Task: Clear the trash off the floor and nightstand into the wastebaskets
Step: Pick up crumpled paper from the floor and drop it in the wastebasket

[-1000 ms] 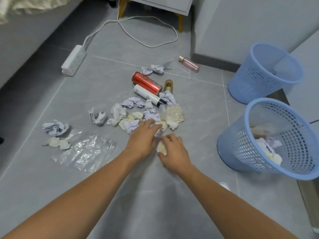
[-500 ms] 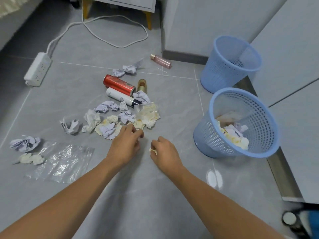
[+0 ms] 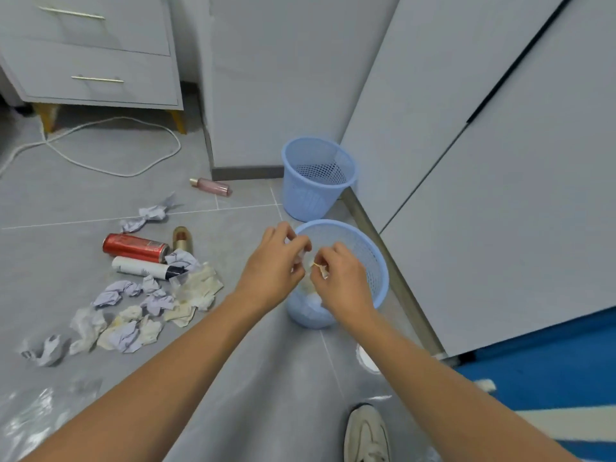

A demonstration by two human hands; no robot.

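Both my hands hover over the near blue wastebasket [image 3: 375, 261], which holds crumpled paper at its bottom. My left hand [image 3: 273, 268] is closed on a small white paper scrap [image 3: 301, 256]. My right hand [image 3: 340, 281] pinches a small yellowish scrap [image 3: 318, 266]. A second blue wastebasket [image 3: 316, 178] stands behind, by the wall. Left of the hands, several crumpled paper wads [image 3: 140, 308] lie on the floor with a red can [image 3: 135, 247], a white tube [image 3: 143, 266], a gold-capped bottle [image 3: 182, 238] and a pink bottle [image 3: 210, 186].
A nightstand [image 3: 93, 51] with gold legs stands at the back left, a white cable [image 3: 116, 168] looping before it. A clear plastic bag [image 3: 30, 418] lies at the lower left. Cabinet doors [image 3: 466, 161] rise on the right. My shoe [image 3: 366, 435] is near the bottom edge.
Both hands lifted from the floor pile with scraps and moved right, over the near wastebasket. My view swung right and up.
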